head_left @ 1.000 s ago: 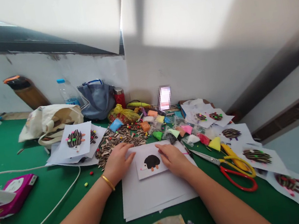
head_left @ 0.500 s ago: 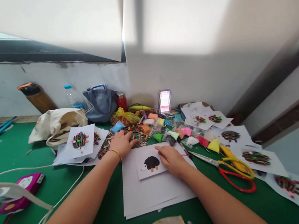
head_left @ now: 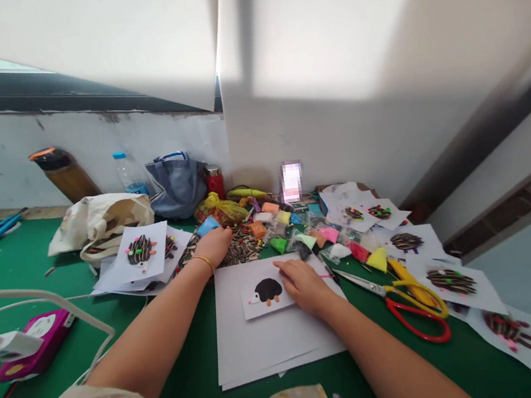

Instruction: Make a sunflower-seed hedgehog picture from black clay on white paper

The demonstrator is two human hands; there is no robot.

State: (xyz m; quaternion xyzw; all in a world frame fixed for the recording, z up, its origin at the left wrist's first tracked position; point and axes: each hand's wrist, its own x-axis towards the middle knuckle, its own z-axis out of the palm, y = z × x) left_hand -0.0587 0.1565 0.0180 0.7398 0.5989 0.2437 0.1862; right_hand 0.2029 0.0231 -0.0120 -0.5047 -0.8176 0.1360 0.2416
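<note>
A small white card (head_left: 255, 309) with a black clay hedgehog body (head_left: 268, 289), white face and orange feet lies on larger white sheets (head_left: 276, 354). My right hand (head_left: 305, 285) rests flat on the card's right part, fingers extended and holding nothing. My left hand (head_left: 215, 246) is over the heap of sunflower seeds (head_left: 242, 244) behind the sheets. Its fingers are drawn together at the heap; whether a seed is between them is hidden.
Bags of coloured clay (head_left: 332, 236) lie beyond my right hand. Scissors (head_left: 390, 290) sit to its right, near finished hedgehog cards (head_left: 490, 290). More cards (head_left: 159, 265) are stacked at left, by a cloth bag (head_left: 96, 215). A white cable (head_left: 90, 320) crosses near my left forearm.
My left hand has shifted slightly, and its fingers have gone from spread over the seeds to closed together. My right hand stays on the card.
</note>
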